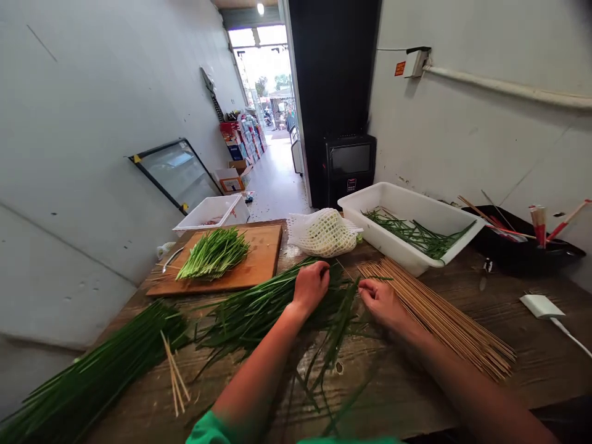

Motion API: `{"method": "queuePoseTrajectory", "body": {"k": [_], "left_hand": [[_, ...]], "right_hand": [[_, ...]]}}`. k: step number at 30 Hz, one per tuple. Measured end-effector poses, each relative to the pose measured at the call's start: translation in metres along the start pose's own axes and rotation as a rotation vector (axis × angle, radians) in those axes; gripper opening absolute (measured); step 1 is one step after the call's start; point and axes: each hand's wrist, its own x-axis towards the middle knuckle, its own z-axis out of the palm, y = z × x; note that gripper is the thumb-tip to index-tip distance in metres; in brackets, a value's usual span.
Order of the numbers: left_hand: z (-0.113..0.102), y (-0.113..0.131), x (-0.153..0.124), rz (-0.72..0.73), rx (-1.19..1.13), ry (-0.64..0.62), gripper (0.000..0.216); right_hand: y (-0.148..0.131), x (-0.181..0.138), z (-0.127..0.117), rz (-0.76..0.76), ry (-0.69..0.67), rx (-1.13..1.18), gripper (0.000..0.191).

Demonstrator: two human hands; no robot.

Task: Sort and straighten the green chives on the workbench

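Over the table my left hand is closed, its fingertips curled at the upper edge of a loose heap of garlic chives; what they pinch is hidden. To its right my right hand pinches a thin bamboo skewer, which slants up and left between the hands. Chive leaves cross at the right fingertips, and a strand bundle trails below them. Beside the right forearm lies a wide pile of bamboo skewers.
Cut chive stalks lie on a wooden cutting board. A net-wrapped vegetable sits behind my hands. A white bin holds chives. Another chive bundle, short sticks, a black tray and a white adapter also lie about.
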Motion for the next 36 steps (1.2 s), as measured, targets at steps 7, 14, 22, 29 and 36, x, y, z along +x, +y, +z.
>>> {"method": "queuePoseTrajectory", "body": {"k": [7,14,22,29,36], "left_hand": [[0.002,-0.006,0.009,-0.206,-0.477,-0.108,0.029],[0.009,-0.01,0.012,-0.276,-0.414,-0.098,0.023],[0.008,-0.01,0.009,-0.248,-0.398,-0.153,0.021],[0.004,-0.003,0.009,-0.235,-0.322,-0.14,0.021],[0.005,-0.005,0.008,-0.228,-0.327,-0.14,0.021]], "right_hand": [[0.002,-0.015,-0.001,-0.04,-0.086,-0.003,0.031],[0.01,-0.015,0.002,0.019,-0.097,0.025,0.03],[0.002,-0.016,0.0,0.002,-0.097,-0.005,0.031],[0.006,-0.016,0.003,-0.028,-0.082,-0.012,0.029],[0.009,-0.016,0.004,-0.018,-0.089,0.01,0.029]]}}
